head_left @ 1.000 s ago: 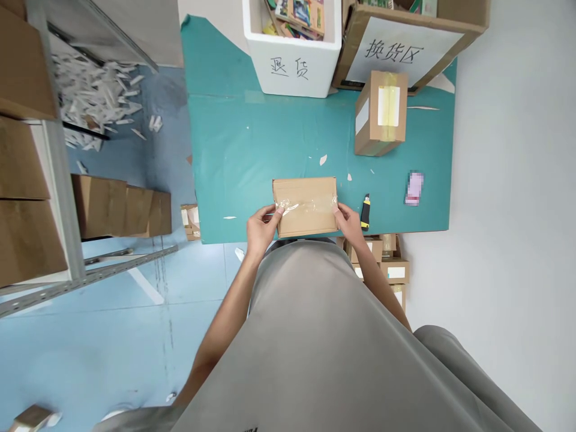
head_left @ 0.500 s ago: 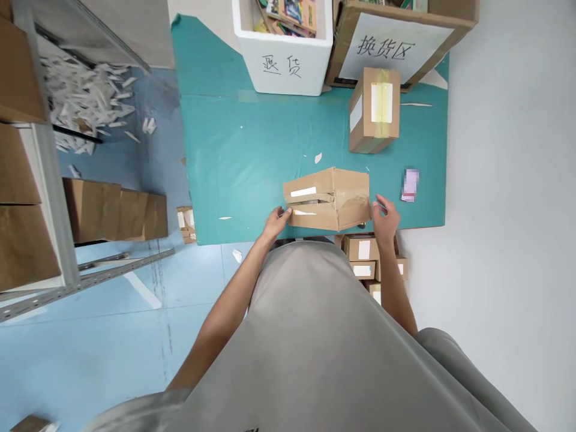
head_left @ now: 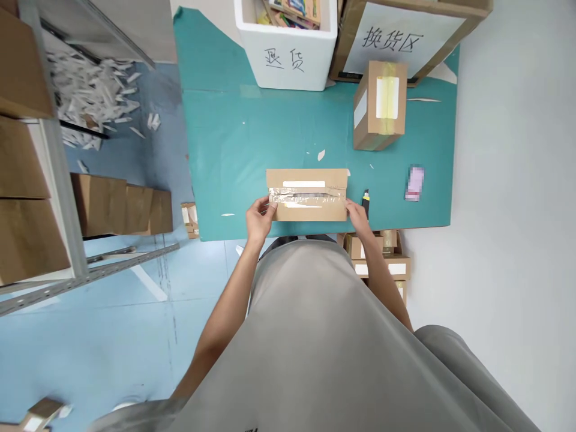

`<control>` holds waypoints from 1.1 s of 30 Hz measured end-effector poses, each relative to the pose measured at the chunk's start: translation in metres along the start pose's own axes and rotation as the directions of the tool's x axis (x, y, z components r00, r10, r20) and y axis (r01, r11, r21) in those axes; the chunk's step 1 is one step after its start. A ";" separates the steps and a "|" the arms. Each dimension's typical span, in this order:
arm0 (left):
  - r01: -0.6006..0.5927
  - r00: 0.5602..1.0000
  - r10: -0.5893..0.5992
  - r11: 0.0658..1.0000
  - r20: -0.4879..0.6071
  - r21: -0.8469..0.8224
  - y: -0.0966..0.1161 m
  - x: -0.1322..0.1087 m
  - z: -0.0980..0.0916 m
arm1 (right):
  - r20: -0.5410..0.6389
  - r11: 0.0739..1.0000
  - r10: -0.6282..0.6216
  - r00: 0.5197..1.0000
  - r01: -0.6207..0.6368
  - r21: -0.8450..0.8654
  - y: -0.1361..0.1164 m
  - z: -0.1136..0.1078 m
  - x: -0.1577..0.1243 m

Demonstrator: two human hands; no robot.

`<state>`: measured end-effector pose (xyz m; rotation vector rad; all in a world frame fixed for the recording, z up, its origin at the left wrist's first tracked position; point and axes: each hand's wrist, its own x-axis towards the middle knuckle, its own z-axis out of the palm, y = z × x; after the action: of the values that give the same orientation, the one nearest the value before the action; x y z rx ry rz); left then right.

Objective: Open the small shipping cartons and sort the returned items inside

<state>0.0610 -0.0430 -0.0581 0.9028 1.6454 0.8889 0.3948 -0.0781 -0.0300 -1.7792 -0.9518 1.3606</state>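
Observation:
A brown cardboard box [head_left: 308,213] sits near the front edge of the green-covered table [head_left: 225,150], its long side square to me. Clear tape crosses its top, where a slit runs along the seam between white label strips. My left hand [head_left: 260,219] grips the box's left end, thumb on top and fingers against the side. At the right end, my right hand [head_left: 359,217] has its fingers closed on the box's edge. Just beyond that hand lies a black and yellow box cutter [head_left: 366,203].
A taped carton [head_left: 381,108] stands at the back right, before a large labelled carton [head_left: 400,39]. Left of these is a white foam bin [head_left: 292,63] holding colourful packs. A pink item [head_left: 414,183], blurred, lies at right. Cartons [head_left: 119,204] sit on the left shelving.
The box has turned from its angled pose to lie straight across and shifted left. Both hands moved left with it, and the right hand has closed on its end. The box cutter is now uncovered.

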 end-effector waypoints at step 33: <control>-0.622 0.608 0.240 0.737 0.757 0.266 0.114 -0.110 0.083 | -0.438 0.990 0.068 0.896 -0.116 -0.083 0.083 -0.060 0.051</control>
<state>0.1797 -0.0794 0.0714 1.8433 0.9772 0.3115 0.4738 -0.0800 -0.1131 -2.1150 -0.7101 0.9137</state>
